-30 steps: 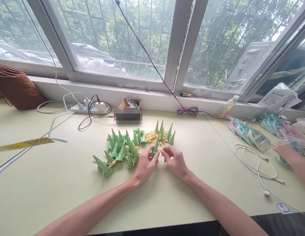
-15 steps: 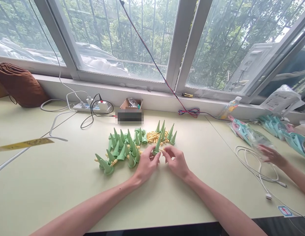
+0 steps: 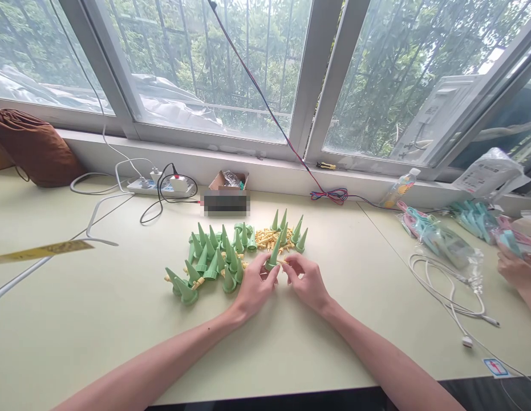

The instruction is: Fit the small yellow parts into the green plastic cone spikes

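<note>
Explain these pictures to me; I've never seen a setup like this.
There is no machine here, just a person's two bare hands. The view comes from a camera worn on that person's head, looking forward and down. The left hand holds a green cone, point up; the right hand seems to pinch a small yellow piece beside its base. On the table, just beyond, stand more cones and a yellow heap of such pieces. Farther back are a power strip, a box and a bottle. Another person's hand shows at the right edge.
</note>
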Available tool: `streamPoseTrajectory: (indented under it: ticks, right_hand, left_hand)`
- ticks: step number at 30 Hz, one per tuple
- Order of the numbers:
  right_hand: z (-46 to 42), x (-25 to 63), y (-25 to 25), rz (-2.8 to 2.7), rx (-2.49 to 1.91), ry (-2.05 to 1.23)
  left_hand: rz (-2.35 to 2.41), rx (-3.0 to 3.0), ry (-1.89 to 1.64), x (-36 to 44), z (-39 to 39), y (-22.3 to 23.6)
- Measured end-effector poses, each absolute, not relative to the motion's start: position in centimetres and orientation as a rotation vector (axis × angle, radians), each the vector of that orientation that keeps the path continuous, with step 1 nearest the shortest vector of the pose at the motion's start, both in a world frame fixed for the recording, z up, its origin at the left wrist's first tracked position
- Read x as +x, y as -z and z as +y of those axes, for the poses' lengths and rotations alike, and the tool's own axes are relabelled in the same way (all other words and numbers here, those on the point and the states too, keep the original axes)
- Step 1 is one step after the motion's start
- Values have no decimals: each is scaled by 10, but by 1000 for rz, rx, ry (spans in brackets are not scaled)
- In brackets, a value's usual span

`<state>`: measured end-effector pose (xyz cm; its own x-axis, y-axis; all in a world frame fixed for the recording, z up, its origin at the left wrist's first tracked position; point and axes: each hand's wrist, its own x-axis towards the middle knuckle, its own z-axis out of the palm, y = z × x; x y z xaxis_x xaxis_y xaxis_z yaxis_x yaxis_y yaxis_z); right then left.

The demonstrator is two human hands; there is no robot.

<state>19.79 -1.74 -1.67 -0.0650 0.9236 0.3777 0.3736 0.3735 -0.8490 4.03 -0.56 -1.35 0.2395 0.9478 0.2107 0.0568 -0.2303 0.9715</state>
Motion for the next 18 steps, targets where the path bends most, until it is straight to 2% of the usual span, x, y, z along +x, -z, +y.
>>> streamPoseTrajectory:
  ticks: [18]
  right_hand:
    - [-18, 197, 15, -1626, -1174, -705]
  left_hand:
    - [993, 1539, -1118, 40, -6, 13]
